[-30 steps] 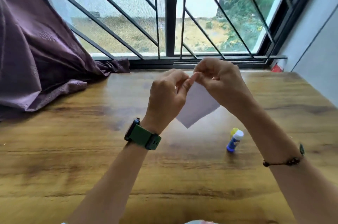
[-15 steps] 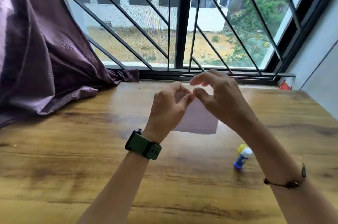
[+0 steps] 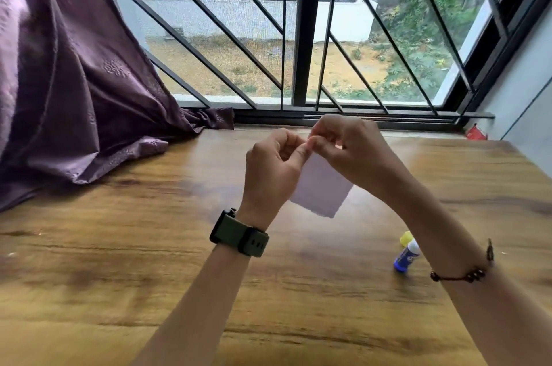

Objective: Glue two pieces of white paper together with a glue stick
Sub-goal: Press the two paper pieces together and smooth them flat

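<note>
Above the table [image 3: 119, 276], left hand [image 3: 270, 168] and right hand [image 3: 352, 150] pinching hanging white paper [image 3: 321, 192]

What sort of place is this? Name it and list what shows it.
Probably a room in a home: a wooden table set against a barred window, with a purple curtain draped onto it and a building and yard outside.
</note>
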